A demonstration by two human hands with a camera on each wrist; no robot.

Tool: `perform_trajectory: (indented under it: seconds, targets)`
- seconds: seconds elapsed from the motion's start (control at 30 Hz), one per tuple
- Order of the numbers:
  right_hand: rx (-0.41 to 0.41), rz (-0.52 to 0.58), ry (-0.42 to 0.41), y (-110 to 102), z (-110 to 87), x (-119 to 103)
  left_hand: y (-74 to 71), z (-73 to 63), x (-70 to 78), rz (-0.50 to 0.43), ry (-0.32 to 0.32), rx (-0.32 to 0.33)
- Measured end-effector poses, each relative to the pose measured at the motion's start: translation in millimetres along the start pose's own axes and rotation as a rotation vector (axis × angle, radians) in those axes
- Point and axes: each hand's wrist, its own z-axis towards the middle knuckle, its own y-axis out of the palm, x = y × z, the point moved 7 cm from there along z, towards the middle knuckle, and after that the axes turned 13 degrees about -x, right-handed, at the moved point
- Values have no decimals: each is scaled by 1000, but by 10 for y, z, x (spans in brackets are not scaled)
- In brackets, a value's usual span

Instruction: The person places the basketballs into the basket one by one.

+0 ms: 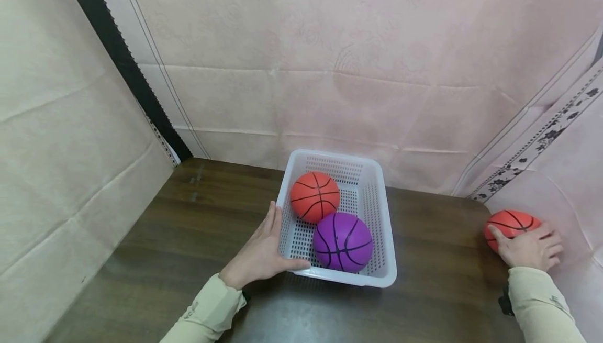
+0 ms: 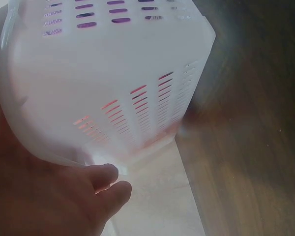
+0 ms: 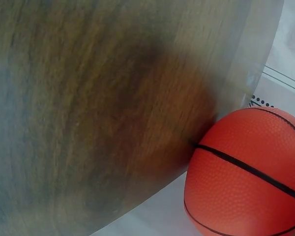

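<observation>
A white perforated plastic basket (image 1: 390,249) stands on the table. Inside it lie a red ball (image 1: 314,196) with black basketball lines and a purple ball (image 1: 343,242) of the same pattern. My left hand (image 1: 264,256) rests against the basket's near left corner, fingers along the left side and thumb over the near rim. In the left wrist view its fingertips touch the rim of the basket (image 2: 113,78). Far to the right, my right hand (image 1: 529,249) holds another red ball (image 1: 511,222) from above, thumb on its near side. The right wrist view shows this ball (image 3: 246,172) without the fingers.
Pale cloth (image 1: 330,107) hangs behind the table, with more cloth on the left (image 1: 70,175) and right (image 1: 565,186). The right-hand ball is close to the right cloth. Dark brown wood table (image 1: 438,280) extends between basket and right hand.
</observation>
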Motion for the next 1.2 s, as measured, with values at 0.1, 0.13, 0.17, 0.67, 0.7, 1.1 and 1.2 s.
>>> perform_trajectory:
  seconds: [0.1,0.13,0.17,0.67,0.7,1.1,1.2]
  targets:
    - [-2,-22,20,14,11,12,1,-2,1,1,2,1]
    - [-1,-27,24,23,11,14,1,-2,-1,0,1,0]
    - [3,-31,29,28,12,16,1,-3,-1,-2,3,1]
    - [50,-14,-20,46,1,45,-6,-8,3,5,24,11]
    - [51,-10,-17,42,-11,47,-7,-9,6,5,28,14]
    - [93,75,-84,98,-108,-174,-18,-20,27,11,43,18]
    - [97,91,-130,110,-151,-325,-12,-21,24,18,41,20]
